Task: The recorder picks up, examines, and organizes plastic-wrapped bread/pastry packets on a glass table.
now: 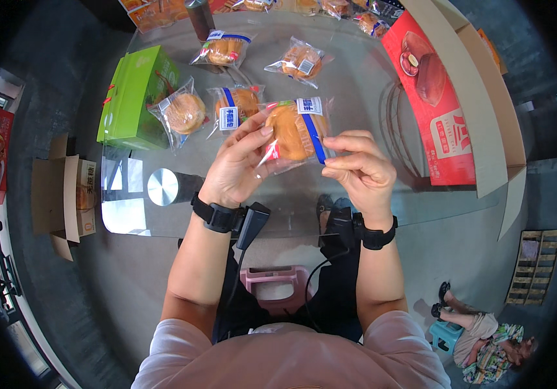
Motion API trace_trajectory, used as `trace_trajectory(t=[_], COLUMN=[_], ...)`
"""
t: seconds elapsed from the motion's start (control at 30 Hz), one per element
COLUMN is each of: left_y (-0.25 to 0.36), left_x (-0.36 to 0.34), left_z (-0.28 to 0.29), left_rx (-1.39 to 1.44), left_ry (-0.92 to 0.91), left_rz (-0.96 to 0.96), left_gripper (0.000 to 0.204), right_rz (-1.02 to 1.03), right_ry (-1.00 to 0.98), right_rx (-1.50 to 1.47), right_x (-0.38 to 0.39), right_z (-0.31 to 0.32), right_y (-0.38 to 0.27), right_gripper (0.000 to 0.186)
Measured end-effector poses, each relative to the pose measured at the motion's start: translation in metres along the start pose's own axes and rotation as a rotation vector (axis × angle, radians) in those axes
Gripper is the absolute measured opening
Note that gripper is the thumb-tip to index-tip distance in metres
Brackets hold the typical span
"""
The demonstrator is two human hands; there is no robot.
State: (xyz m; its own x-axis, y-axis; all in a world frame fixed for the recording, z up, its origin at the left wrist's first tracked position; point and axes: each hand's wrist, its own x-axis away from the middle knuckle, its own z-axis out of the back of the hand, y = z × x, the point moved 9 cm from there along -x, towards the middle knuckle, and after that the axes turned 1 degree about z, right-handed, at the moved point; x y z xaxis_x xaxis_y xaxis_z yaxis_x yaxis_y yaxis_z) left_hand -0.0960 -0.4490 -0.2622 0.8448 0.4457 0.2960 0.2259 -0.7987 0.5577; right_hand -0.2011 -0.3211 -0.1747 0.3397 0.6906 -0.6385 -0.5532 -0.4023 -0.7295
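Observation:
Both my hands hold one bread roll in a clear plastic bag, raised above the glass table. My left hand is closed on the bag's left side, its thumb in front of the bread. With a pinch, my right hand grips the right edge, beside a blue stripe and a white label. Just behind lies another packaged bread, partly covered by the held bag. A packaged round bun is at the left, and more bagged breads lie farther back.
A green box stands at the left, near a metal-topped cylinder. At the right is an open carton with a red printed side. Another dark cylinder stands at the back. A person sits on a blue stool at lower right.

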Motion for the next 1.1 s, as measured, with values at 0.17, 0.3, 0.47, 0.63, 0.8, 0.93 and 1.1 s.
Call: trace_trajectory(t=[0.17,0.3,0.47,0.63,0.8,0.93,1.1], left_y=[0.011,0.014,0.021,0.013,0.011,0.007,0.009], left_x=[-0.001,0.003,0.008,0.009,0.007,0.007,0.002], left_z=[-0.002,-0.022,-0.026,-0.03,-0.032,-0.031,-0.014], left_rx=[-0.019,-0.223,-0.473,-0.476,-0.505,-0.471,-0.479], left_ry=[-0.102,-0.136,-0.128,-0.137,-0.216,-0.18,-0.117], left_rz=[-0.097,-0.218,-0.366,-0.289,-0.322,-0.264,-0.327], left_gripper=[0.051,0.058,0.065,0.063,0.057,0.037,0.014], right_rz=[-0.117,-0.362,-0.528,-0.556,-0.538,-0.409,-0.229], right_ry=[0.111,0.304,0.337,0.33,0.358,0.356,0.351], right_rx=[-0.369,-0.513,-0.56,-0.435,-0.373,-0.252,-0.184], right_x=[0.009,0.018,0.017,0.017,0.017,0.01,0.01], right_z=[0.006,0.008,0.0,0.003,0.003,0.006,0.011], right_y=[0.02,0.045,0.054,0.053,0.049,0.033,0.022], right_gripper=[0.03,0.038,0.039,0.028,0.018,0.01,0.003])
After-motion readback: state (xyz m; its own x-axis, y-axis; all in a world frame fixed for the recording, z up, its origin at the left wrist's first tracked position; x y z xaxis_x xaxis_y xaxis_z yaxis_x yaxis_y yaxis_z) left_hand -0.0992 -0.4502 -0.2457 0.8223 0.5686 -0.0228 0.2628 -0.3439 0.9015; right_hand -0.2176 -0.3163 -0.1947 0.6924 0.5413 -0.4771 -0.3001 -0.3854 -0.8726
